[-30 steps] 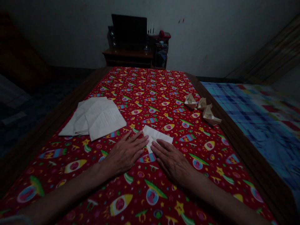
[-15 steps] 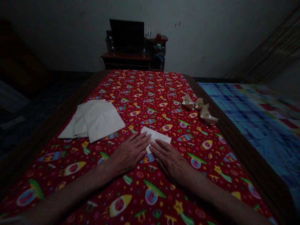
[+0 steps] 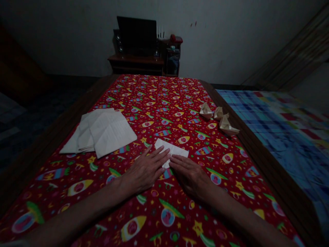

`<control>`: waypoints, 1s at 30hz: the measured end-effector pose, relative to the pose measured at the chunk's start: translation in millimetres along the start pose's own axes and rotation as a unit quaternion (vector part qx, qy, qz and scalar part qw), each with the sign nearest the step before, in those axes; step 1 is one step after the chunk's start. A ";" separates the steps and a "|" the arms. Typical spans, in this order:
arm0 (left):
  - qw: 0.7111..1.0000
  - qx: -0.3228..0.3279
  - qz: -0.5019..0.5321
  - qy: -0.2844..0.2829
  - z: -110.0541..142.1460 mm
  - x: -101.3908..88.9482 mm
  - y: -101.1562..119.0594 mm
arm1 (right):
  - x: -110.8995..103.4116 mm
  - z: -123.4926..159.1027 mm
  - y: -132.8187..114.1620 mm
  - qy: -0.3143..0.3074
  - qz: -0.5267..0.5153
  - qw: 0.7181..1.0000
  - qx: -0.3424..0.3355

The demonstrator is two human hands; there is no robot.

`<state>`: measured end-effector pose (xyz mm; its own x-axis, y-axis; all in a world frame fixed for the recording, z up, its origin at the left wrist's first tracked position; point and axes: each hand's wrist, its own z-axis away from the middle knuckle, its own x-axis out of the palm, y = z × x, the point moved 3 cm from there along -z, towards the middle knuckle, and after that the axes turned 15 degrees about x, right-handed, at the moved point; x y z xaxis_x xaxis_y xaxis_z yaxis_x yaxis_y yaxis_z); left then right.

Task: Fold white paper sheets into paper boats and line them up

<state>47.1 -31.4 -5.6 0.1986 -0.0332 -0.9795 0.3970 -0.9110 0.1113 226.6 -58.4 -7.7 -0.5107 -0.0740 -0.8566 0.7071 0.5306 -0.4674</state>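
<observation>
Near middle of the red printed cloth: a small folded white paper lies flat between and under the fingertips of both hands, broad on the far side, narrowing toward the near side.
Left hand: palm down, fingers stretched out and a little spread, their tips on the left part of the folded white paper; it grasps nothing that shows.
Right hand: back up, slightly arched, fingers nearly straight and close together, tips on the paper's near right part; its thumb is hidden, so I cannot tell whether it pinches the sheet.
Gap between hands: narrow, the fingertips almost meeting over the paper.
Stack of pale sheets: fanned out on the left side of the cloth, beyond the left hand, creases visible on the top one.
Three folded paper shapes: standing close together near the cloth's right edge, farther off than the right hand.
Dark brown border: runs along the cloth's right side, a blue checked sheet beyond it.
Far end: dark screen on a brown desk, red telephone to its right.
</observation>
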 end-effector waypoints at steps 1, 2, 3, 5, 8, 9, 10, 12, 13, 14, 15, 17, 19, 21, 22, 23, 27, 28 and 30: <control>1.000 0.002 0.002 0.001 -0.4 -0.9 -1.1 | -0.5 -0.2 0.2 0.006 0.000 1.000 0.003; 1.000 0.003 0.003 -0.001 -0.2 -1.4 -2.5 | -1.1 -0.2 0.3 0.012 0.001 1.000 0.007; 1.000 0.001 0.002 -0.003 0.6 -1.4 -4.3 | -1.9 -0.1 0.2 0.018 0.001 1.000 0.011; 1.000 -0.008 -0.006 -0.001 3.4 -0.2 -9.0 | -3.6 0.3 -0.5 0.029 0.002 0.999 0.016; 1.000 -0.021 -0.017 0.014 7.7 4.1 -17.7 | -4.5 0.5 -2.7 0.038 -0.004 0.999 0.011; 0.999 -0.025 -0.016 0.024 8.3 5.3 -20.8 | -4.1 0.0 -2.9 0.038 -0.006 0.999 0.010; 0.999 -0.028 -0.011 0.035 8.0 6.0 -23.9 | -3.2 -0.9 -2.4 0.039 -0.009 0.999 0.011; 0.997 -0.028 0.007 0.069 4.6 4.6 -29.8 | -1.4 -4.1 0.5 0.055 -0.014 0.998 0.014; 0.996 -0.026 0.020 0.088 1.5 2.5 -32.5 | -0.7 -6.4 2.8 0.067 -0.014 0.998 0.016; 0.994 -0.023 0.035 0.106 -2.3 -0.2 -35.3 | 0.0 -9.2 5.4 0.076 -0.008 0.997 0.022; 0.991 -0.020 0.051 0.119 -6.7 -3.1 -38.0 | 0.4 -12.4 8.1 0.080 0.005 0.996 0.030; 0.988 -0.015 0.081 0.127 -15.9 -7.9 -44.0 | -0.6 -19.1 13.4 0.091 0.055 0.992 0.067; 0.988 -0.007 0.097 0.118 -23.9 -10.0 -51.1 | -4.2 -24.0 17.6 0.107 0.109 0.981 0.119; 0.989 0.001 0.099 0.111 -29.2 -8.9 -59.9 | -8.8 -25.5 20.3 0.134 0.143 0.967 0.161; 0.989 0.006 0.100 0.107 -31.0 -7.5 -64.6 | -10.5 -25.0 21.3 0.142 0.152 0.962 0.174; 0.989 0.011 0.104 0.101 -32.5 -5.8 -69.3 | -11.5 -24.0 22.1 0.146 0.159 0.959 0.182; 0.990 0.007 0.128 0.061 -38.6 -2.6 -82.8 | -12.8 -18.7 25.3 0.134 0.175 0.957 0.189; 0.990 -0.001 0.128 0.051 -40.2 -3.3 -84.3 | -13.2 -18.1 25.7 0.127 0.172 0.958 0.189; 0.991 -0.015 0.129 0.031 -42.9 -5.5 -85.0 | -14.5 -18.1 25.7 0.112 0.162 0.962 0.191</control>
<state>50.7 63.9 -2.5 0.3520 -0.2365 -0.9056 0.3524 -0.8629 0.3623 243.3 -28.4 -3.4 -0.2954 0.2504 -0.9220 0.9531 0.1433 -0.2665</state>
